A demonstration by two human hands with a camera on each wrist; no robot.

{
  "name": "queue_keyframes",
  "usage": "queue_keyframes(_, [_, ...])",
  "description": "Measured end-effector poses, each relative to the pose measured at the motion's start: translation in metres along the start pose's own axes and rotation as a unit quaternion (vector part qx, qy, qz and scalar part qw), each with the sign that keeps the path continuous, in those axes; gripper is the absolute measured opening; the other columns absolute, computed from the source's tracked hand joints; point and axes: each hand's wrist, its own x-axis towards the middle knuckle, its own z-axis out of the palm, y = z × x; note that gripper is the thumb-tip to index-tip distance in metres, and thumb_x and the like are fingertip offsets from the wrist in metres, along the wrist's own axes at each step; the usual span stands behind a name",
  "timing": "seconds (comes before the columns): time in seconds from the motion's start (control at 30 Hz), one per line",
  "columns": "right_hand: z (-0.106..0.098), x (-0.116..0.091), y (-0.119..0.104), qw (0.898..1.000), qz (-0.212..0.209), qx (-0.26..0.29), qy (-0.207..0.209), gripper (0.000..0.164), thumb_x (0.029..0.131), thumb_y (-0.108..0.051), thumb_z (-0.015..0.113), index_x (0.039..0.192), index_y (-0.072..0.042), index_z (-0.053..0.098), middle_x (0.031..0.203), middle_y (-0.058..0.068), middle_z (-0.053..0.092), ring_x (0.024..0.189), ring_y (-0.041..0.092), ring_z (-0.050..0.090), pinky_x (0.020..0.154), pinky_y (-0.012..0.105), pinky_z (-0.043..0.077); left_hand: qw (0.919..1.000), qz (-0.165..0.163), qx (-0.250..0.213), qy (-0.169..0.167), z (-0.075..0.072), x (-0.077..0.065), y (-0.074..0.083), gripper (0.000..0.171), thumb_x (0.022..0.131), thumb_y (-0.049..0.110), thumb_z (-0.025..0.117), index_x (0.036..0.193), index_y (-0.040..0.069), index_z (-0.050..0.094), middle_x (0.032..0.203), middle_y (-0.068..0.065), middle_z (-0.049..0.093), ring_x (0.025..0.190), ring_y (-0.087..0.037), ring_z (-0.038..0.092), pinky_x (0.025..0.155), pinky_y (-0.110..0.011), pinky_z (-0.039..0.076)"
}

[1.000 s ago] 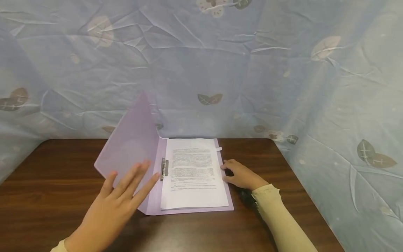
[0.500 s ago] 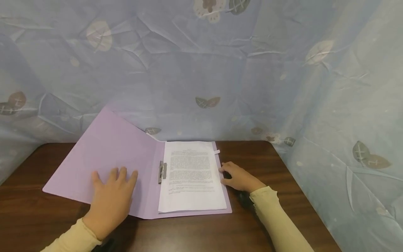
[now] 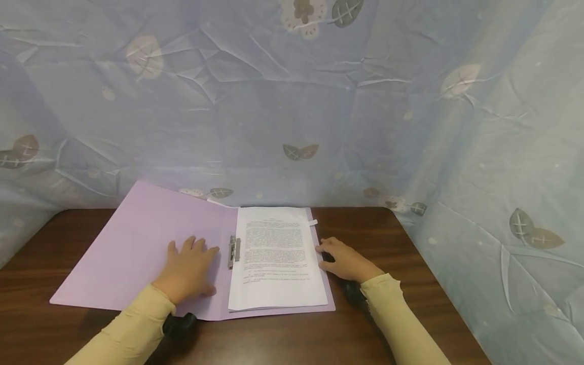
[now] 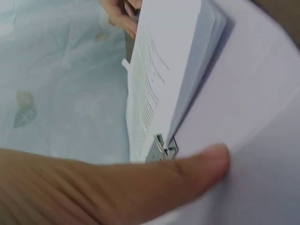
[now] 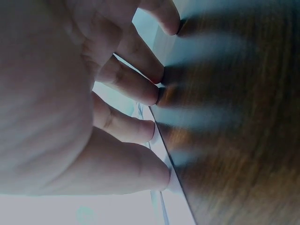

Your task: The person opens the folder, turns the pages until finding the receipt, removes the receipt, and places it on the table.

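A purple folder (image 3: 137,238) lies spread on the table, its cover turned to the left and slightly raised at the far side. Printed sheets (image 3: 274,253) rest in a stack on its right half, beside a metal clip (image 3: 234,252) near the spine. My left hand (image 3: 189,271) presses on the inside of the cover with fingers spread; its thumb (image 4: 197,176) shows near the clip in the left wrist view. My right hand (image 3: 347,259) rests at the folder's right edge. In the right wrist view its fingertips (image 5: 154,93) touch the table and the folder's edge.
The dark wooden table (image 3: 365,223) extends around the folder. A pale blue patterned cloth (image 3: 255,111) hangs behind it and along the right side. A small white tab (image 3: 313,222) sticks out at the folder's right edge. Dark wrist-worn devices (image 3: 179,324) sit under the sleeves.
The cover has swung from standing up to lying nearly flat on the left. My left hand came down onto it and moved toward the spine. My right hand stayed at the right edge.
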Motion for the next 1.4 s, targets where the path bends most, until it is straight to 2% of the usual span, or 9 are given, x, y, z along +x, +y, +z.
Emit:
queue_keyframes(0.07, [0.001, 0.0, 0.0, 1.0, 0.005, -0.003, 0.002, 0.047, 0.099, -0.02, 0.07, 0.143, -0.004, 0.06, 0.156, 0.019, 0.045, 0.144, 0.037, 0.044, 0.117, 0.053, 0.037, 1.0, -0.003, -0.009, -0.003, 0.003, 0.007, -0.004, 0.094, 0.06, 0.044, 0.097, 0.137, 0.002, 0.062, 0.137, -0.035, 0.053, 0.134, -0.06, 0.04, 0.097, -0.086, 0.026])
queue_keyframes(0.2, [0.002, 0.001, -0.002, 1.0, 0.009, -0.004, 0.004, 0.048, 0.1, -0.02, 0.069, 0.144, -0.004, 0.059, 0.156, 0.019, 0.045, 0.144, 0.038, 0.045, 0.116, 0.054, 0.038, 0.9979, -0.04, -0.042, -0.03, 0.008, 0.019, -0.01, 0.103, 0.061, 0.051, 0.095, 0.143, 0.002, 0.056, 0.141, -0.038, 0.046, 0.137, -0.063, 0.031, 0.093, -0.09, 0.022])
queue_keyframes(0.37, [0.001, 0.001, -0.002, 1.0, 0.01, -0.002, 0.002, 0.051, 0.101, -0.02, 0.067, 0.147, -0.003, 0.056, 0.157, 0.021, 0.043, 0.144, 0.038, 0.043, 0.116, 0.054, 0.038, 0.9915, -0.072, -0.081, -0.072, 0.011, 0.028, -0.014, 0.109, 0.064, 0.057, 0.093, 0.147, 0.0, 0.051, 0.147, -0.042, 0.037, 0.136, -0.065, 0.032, 0.089, -0.09, 0.03])
queue_keyframes(0.5, [0.002, 0.001, -0.002, 1.0, 0.013, -0.008, 0.0, 0.052, 0.102, -0.021, 0.067, 0.149, -0.003, 0.054, 0.158, 0.02, 0.041, 0.146, 0.038, 0.041, 0.117, 0.054, 0.037, 0.9878, -0.075, -0.108, -0.083, 0.012, 0.03, -0.016, 0.114, 0.065, 0.055, 0.093, 0.148, -0.005, 0.046, 0.151, -0.048, 0.024, 0.132, -0.069, 0.033, 0.091, -0.081, 0.041])
queue_keyframes(0.73, [0.003, 0.003, -0.002, 1.0, 0.01, -0.013, 0.001, 0.051, 0.102, -0.021, 0.066, 0.149, -0.003, 0.054, 0.157, 0.02, 0.042, 0.145, 0.037, 0.042, 0.116, 0.053, 0.038, 0.9853, -0.062, -0.109, -0.116, 0.011, 0.032, -0.021, 0.11, 0.07, 0.057, 0.09, 0.148, -0.005, 0.044, 0.13, -0.045, 0.045, 0.115, -0.064, 0.051, 0.091, -0.071, 0.048])
queue_keyframes(0.93, [-0.003, 0.0, -0.001, 1.0, 0.013, -0.006, -0.011, 0.05, 0.101, -0.019, 0.067, 0.146, -0.001, 0.056, 0.16, 0.02, 0.04, 0.148, 0.037, 0.039, 0.118, 0.054, 0.035, 0.9819, -0.052, -0.105, -0.149, 0.007, 0.032, -0.017, 0.102, 0.077, 0.058, 0.084, 0.148, -0.004, 0.047, 0.139, -0.045, 0.045, 0.123, -0.064, 0.048, 0.099, -0.072, 0.043])
queue_keyframes(1.13, [-0.007, -0.002, 0.0, 1.0, 0.015, -0.005, -0.01, 0.045, 0.099, -0.014, 0.066, 0.141, 0.003, 0.058, 0.16, 0.02, 0.041, 0.149, 0.036, 0.038, 0.12, 0.053, 0.032, 0.9786, -0.039, -0.125, -0.158, 0.006, 0.031, -0.01, 0.09, 0.094, 0.069, 0.057, 0.145, -0.005, 0.052, 0.141, -0.043, 0.046, 0.124, -0.064, 0.047, 0.101, -0.072, 0.042])
queue_keyframes(1.23, [-0.007, -0.002, 0.0, 1.0, 0.006, 0.003, -0.002, 0.041, 0.099, -0.012, 0.065, 0.136, 0.004, 0.061, 0.157, 0.022, 0.044, 0.146, 0.039, 0.041, 0.119, 0.055, 0.034, 0.9774, -0.047, -0.135, -0.156, 0.008, 0.029, -0.004, 0.096, 0.093, 0.075, 0.052, 0.143, -0.006, 0.053, 0.139, -0.043, 0.047, 0.123, -0.063, 0.048, 0.1, -0.071, 0.043])
queue_keyframes(1.4, [-0.008, -0.003, 0.004, 0.999, 0.01, 0.018, 0.034, 0.022, 0.099, -0.012, 0.065, 0.118, -0.001, 0.069, 0.147, 0.022, 0.053, 0.139, 0.04, 0.049, 0.114, 0.055, 0.039, 0.9816, -0.04, -0.134, -0.13, 0.011, 0.023, 0.008, 0.114, 0.079, 0.079, 0.069, 0.145, -0.011, 0.046, 0.128, -0.041, 0.051, 0.114, -0.058, 0.053, 0.093, -0.068, 0.048])
